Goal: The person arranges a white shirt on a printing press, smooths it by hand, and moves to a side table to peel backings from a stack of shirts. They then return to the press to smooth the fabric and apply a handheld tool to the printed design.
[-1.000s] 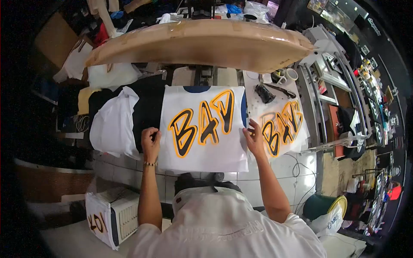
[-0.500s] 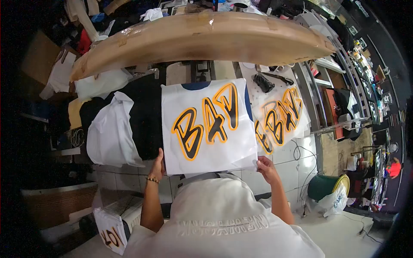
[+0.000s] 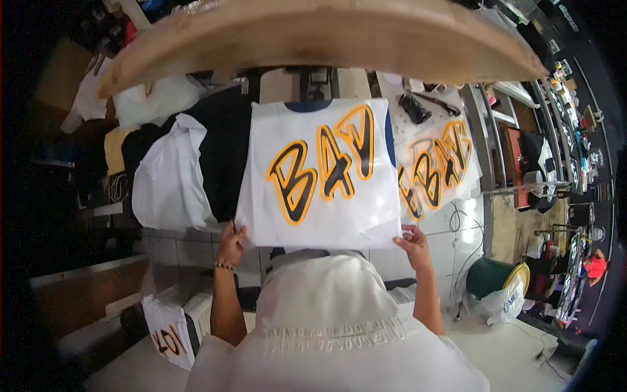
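A white shirt (image 3: pixel 261 176) with "BAD" in black letters edged in orange lies spread before me, navy showing at its neck and right side. My left hand (image 3: pixel 232 245) has its fingers closed on the shirt's near left corner. At the near right corner, my right hand (image 3: pixel 413 245) pinches the fabric between thumb and fingers. Beside the shirt on the right are clear printed sheets (image 3: pixel 437 170) with similar lettering. To the left, a crumpled white garment (image 3: pixel 168 173) rests by black fabric (image 3: pixel 228 144).
A large tan padded or wrapped form (image 3: pixel 313 39) arches across the top of the view. Further right stand a metal rack (image 3: pixel 486 140) and a green bin (image 3: pixel 486 281) with a plastic bag. Another printed white piece (image 3: pixel 166 330) hangs at the lower left.
My left hand has shifted left and now grips the shirt's corner, pulling its near edge wider. My right hand has moved slightly up and right. The tan form appears higher in view.
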Motion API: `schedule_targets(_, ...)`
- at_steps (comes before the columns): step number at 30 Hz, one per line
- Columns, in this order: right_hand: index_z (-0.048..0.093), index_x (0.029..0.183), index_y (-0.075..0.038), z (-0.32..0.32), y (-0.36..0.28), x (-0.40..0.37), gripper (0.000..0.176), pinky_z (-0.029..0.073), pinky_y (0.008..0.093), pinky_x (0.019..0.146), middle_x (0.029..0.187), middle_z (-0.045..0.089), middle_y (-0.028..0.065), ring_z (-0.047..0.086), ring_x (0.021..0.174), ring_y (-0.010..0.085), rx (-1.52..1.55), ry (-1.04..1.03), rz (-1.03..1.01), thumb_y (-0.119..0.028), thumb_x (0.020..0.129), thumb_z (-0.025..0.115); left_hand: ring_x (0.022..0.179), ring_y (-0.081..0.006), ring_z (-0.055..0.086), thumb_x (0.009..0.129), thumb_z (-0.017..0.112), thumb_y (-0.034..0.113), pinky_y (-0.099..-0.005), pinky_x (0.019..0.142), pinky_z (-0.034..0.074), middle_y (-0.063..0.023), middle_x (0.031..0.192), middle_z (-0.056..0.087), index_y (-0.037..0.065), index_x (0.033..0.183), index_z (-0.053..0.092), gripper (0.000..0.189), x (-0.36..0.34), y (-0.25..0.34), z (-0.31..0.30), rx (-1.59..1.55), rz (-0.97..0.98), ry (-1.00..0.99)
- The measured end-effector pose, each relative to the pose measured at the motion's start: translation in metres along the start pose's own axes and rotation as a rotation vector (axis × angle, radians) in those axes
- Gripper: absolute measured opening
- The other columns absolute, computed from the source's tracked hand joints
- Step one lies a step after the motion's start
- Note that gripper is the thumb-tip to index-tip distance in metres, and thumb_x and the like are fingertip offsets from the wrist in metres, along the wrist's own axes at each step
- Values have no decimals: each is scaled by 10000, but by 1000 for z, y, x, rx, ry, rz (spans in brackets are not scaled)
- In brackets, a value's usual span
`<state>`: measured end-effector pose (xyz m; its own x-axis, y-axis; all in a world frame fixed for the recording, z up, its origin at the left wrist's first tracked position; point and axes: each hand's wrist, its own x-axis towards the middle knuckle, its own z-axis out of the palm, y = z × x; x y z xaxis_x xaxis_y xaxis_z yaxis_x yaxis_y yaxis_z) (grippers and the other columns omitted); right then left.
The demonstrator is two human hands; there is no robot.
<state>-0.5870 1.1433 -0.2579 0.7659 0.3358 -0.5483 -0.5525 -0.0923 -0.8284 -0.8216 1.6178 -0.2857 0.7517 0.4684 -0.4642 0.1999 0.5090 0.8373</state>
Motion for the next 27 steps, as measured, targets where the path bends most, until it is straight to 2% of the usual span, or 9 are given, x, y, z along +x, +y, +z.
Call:
schedule_targets(2, 607, 1167, -2, -1, -1, 4, 425, 491, 237, 804, 847, 721, 34, 650, 794, 96, 22, 11, -4, -21, 797, 814, 1065, -180, 596, 931, 704, 208, -323, 924, 475, -59, 1149, 649, 12, 1256, 573, 402, -2, 10, 7, -19, -60, 25)
schedule_targets(5, 598, 1188, 0, -4, 6, 3, 439, 500, 257, 817, 874, 735, 54, 658, 808, 102, 72, -6, -35, -25, 806, 811, 973, -152, 627, 933, 706, 207, -306, 869, 501, -45, 1072, 674, 35, 1193, 608, 327, -4, 8, 8, 63, 17, 63)
schedule_targets(12, 574, 1263, 5, -6, 4, -3, 516, 510, 276, 845, 910, 751, 74, 679, 849, 124, 139, -29, -34, 3, 802, 805, 981, -156, 628, 929, 725, 247, -300, 868, 506, -61, 1113, 674, 6, 1217, 596, 398, -9, 1, 0, 102, -16, 106)
schedule_targets(15, 557, 1296, 12, -7, 6, -5, 548, 511, 284, 865, 938, 756, 91, 684, 871, 132, 128, -7, -20, 9, 805, 799, 976, -156, 629, 934, 720, 238, -297, 863, 503, -65, 1113, 674, -2, 1211, 596, 387, -10, 0, 3, 106, 18, 155)
schedule_targets(19, 550, 1310, 15, -10, 10, -7, 561, 512, 288, 884, 975, 757, 105, 689, 895, 137, 138, -32, -17, 26, 803, 792, 973, -153, 627, 933, 721, 210, -297, 868, 499, -65, 1107, 672, -9, 1203, 594, 370, -12, 0, -2, 177, 87, 115)
schedule_targets(21, 550, 1310, 13, -9, 12, -7, 561, 511, 284, 886, 981, 757, 106, 689, 896, 135, 151, -33, -15, 28, 803, 790, 969, -148, 623, 929, 722, 183, -299, 866, 497, -57, 1086, 671, -4, 1191, 595, 346, -14, 0, 1, 39, 36, 167)
schedule_targets(27, 560, 1306, -13, -6, 11, -9, 558, 507, 271, 885, 982, 761, 74, 688, 900, 118, 180, -44, 9, 33, 799, 790, 943, -145, 617, 923, 726, 167, -308, 847, 505, -44, 1052, 656, 13, 1174, 593, 323, -12, -4, -3, 57, 27, 156)
